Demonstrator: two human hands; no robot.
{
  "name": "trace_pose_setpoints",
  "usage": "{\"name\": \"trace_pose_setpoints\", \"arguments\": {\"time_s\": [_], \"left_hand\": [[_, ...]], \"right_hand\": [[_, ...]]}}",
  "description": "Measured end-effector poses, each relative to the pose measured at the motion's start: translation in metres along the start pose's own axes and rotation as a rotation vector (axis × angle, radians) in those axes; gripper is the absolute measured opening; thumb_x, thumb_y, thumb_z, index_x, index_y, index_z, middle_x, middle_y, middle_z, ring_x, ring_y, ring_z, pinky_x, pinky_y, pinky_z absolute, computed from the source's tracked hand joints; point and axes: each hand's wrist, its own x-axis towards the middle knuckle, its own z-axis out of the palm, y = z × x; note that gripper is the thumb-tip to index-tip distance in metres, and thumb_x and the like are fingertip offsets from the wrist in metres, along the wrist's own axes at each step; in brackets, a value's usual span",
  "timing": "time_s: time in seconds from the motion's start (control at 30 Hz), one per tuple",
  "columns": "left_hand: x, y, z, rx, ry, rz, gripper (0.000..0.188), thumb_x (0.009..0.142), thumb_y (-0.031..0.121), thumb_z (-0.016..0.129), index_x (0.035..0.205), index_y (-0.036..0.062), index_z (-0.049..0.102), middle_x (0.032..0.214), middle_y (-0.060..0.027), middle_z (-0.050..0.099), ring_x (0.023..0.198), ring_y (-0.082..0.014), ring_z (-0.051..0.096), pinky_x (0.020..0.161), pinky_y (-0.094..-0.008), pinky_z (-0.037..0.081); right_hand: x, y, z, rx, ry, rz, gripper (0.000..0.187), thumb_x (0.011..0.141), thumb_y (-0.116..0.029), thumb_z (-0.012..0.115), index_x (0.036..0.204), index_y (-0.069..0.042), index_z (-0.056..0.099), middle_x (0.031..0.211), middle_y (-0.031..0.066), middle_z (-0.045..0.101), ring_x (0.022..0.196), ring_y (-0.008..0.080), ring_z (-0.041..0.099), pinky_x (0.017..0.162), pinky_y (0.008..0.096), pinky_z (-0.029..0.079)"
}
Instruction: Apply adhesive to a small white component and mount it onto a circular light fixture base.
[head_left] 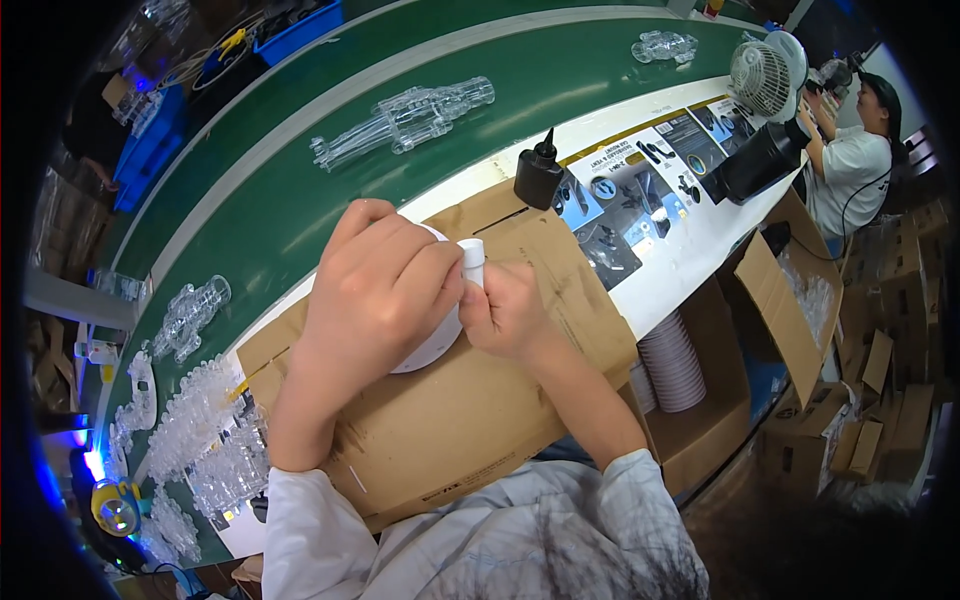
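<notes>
Over the flattened brown cardboard [400, 445], both hands meet at chest height. My left hand [375, 285] is closed, its fingers curled over a white round disc-shaped part [432, 352] that shows mostly below and behind the knuckles. Wrapped around a short white tube [472, 252] is my right hand [508, 312], with the thumb pressed along it and the tube's capped-looking end sticking up. My left fingertips touch or nearly touch the tube; whether tube and disc are joined is hidden. Beyond the cardboard stands a black squeeze bottle with a pointed nozzle [540, 175].
A green conveyor belt [290, 215] carries clear plastic assemblies [415, 115]. More clear parts [200, 420] are heaped at left. To the right are a black cylindrical tool [762, 160], a fan [765, 75], an open carton [700, 400] with stacked white discs [675, 365], and a seated person [855, 160].
</notes>
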Motion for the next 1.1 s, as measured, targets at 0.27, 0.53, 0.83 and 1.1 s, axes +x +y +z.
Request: {"name": "trace_pose_setpoints", "arguments": {"time_s": [0.27,0.53,0.83,1.1], "left_hand": [[0.008,0.005,-0.013,-0.008,0.139,-0.105,0.018,0.066,-0.007,0.076,0.079,0.0034,0.068,0.069,-0.0058,0.064,0.061,-0.0230,0.060,0.068,-0.0349,0.050],[0.007,0.005,-0.006,-0.182,-0.008,-0.204,0.014,0.068,-0.004,0.076,0.078,0.0036,0.070,0.069,-0.0071,0.067,0.061,-0.0233,0.060,0.067,-0.0331,0.049],[0.006,0.010,0.000,-0.130,-0.024,-0.165,0.015,0.068,-0.004,0.077,0.079,0.0040,0.069,0.069,-0.0070,0.065,0.062,-0.0246,0.060,0.068,-0.0342,0.050],[0.002,0.008,0.002,-0.032,-0.033,-0.121,0.016,0.069,0.002,0.077,0.081,0.0037,0.068,0.071,-0.0064,0.064,0.066,-0.0252,0.060,0.072,-0.0385,0.050]], "right_hand": [[-0.006,-0.001,-0.002,0.373,0.025,0.384,0.038,0.105,-0.025,0.042,0.073,-0.004,0.048,0.063,0.0012,0.048,0.056,0.0101,0.042,0.050,0.0277,0.034],[-0.007,0.000,-0.008,0.434,-0.044,0.377,0.037,0.104,-0.025,0.043,0.076,-0.003,0.052,0.066,0.0002,0.050,0.059,0.0078,0.042,0.051,0.0261,0.033],[-0.004,-0.001,-0.006,0.284,-0.012,0.292,0.028,0.099,-0.016,0.051,0.083,0.003,0.063,0.072,0.0060,0.065,0.063,0.0116,0.060,0.057,0.0282,0.047],[0.010,-0.005,-0.007,0.027,0.106,0.086,0.020,0.091,-0.009,0.061,0.073,-0.001,0.059,0.056,0.0068,0.057,0.045,0.0167,0.056,0.044,0.0301,0.042]]}}
